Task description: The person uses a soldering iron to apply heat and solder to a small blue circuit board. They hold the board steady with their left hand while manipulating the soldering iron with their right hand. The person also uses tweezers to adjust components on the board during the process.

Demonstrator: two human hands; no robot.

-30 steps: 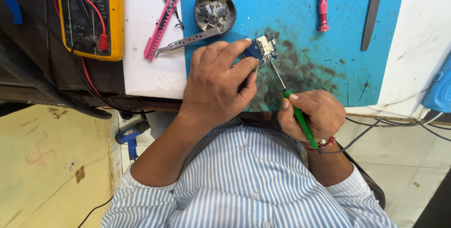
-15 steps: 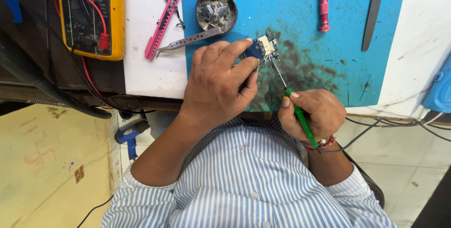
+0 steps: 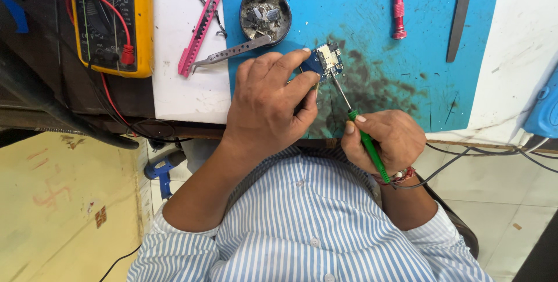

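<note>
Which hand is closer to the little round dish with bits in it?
Left. The left hand holds the small circuit board just below the round dish; the right hand, gripping the green screwdriver, is farther down and right.

The left hand (image 3: 268, 103) pinches a small blue circuit board (image 3: 325, 61) over the stained blue work mat (image 3: 407, 84) near the bench's front edge. The right hand (image 3: 388, 139) holds a green-handled screwdriver (image 3: 366, 142), its tip touching the board.
</note>
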